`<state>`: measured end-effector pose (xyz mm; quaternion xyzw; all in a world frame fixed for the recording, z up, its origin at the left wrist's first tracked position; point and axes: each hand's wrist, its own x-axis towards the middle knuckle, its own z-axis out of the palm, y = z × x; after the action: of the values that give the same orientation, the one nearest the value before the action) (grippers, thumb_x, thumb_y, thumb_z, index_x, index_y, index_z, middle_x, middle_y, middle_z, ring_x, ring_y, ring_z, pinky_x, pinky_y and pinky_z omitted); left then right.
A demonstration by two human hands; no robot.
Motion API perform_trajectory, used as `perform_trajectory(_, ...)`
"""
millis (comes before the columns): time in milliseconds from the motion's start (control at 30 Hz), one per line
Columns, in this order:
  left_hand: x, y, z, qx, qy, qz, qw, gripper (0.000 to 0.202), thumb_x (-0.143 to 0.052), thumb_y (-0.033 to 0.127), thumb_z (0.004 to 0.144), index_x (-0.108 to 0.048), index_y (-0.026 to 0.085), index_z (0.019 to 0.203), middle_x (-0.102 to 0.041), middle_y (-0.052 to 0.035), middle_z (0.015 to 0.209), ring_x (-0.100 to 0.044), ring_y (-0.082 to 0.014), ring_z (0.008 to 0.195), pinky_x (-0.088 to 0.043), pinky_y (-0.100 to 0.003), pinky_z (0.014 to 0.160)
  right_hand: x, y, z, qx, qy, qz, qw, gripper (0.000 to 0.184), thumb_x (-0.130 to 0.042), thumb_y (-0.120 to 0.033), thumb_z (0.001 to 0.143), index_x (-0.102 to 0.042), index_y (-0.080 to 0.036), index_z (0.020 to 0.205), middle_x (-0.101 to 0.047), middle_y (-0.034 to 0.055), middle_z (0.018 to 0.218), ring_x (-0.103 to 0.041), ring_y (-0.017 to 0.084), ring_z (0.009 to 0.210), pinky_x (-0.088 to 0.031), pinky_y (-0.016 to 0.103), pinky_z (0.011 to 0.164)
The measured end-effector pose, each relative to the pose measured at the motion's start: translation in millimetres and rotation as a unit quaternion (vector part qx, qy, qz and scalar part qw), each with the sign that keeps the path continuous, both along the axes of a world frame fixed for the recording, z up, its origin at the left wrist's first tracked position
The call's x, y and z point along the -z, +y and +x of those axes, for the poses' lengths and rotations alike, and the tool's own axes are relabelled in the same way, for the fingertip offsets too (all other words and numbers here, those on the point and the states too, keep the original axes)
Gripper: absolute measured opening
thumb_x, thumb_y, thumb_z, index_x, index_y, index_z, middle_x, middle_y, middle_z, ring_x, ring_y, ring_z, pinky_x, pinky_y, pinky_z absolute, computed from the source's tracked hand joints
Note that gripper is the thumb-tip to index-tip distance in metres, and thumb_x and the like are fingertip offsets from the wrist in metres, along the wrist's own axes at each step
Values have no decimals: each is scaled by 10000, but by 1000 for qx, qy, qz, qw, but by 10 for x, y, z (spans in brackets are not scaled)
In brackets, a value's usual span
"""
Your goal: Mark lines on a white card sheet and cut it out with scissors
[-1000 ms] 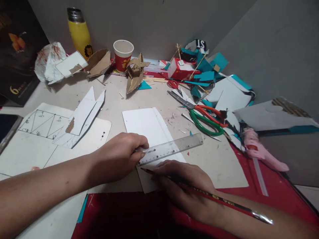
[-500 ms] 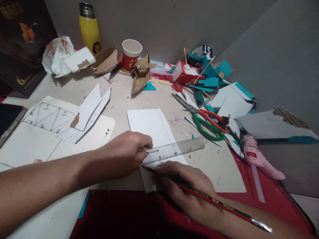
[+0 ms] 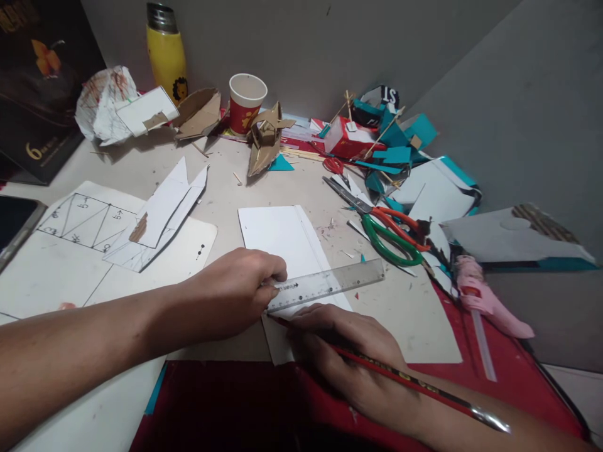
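A white card sheet lies on the desk in front of me. A clear plastic ruler rests slantwise across its lower part. My left hand pinches and presses the ruler's left end down on the sheet. My right hand holds a red pencil, its tip touching the sheet just under the ruler's left end, near the left thumb.
Green and orange-handled scissors and a pink glue gun lie to the right. Teal and white card scraps, a cardboard model, a paper cup and a yellow flask stand at the back. Marked paper sheets lie left.
The view shifted slightly. Both hands, the ruler and the pencil stay in nearly the same place on the sheet.
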<state>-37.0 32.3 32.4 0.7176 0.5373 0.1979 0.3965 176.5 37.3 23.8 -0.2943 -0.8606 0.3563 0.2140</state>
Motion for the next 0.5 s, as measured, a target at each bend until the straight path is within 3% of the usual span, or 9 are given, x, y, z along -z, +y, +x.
perform_trajectory(500,-4,-6,-8,4,-9,-9,1000,175,-490,149,820,-657,198,837,-662,3,760,-547,-154,683,-368,-273,596,-42,8,-22,-1,-15,-16,1000,149,-517,-130,863,-642,-210,868,-718,-16,728,-669,123,618,-508,216,571)
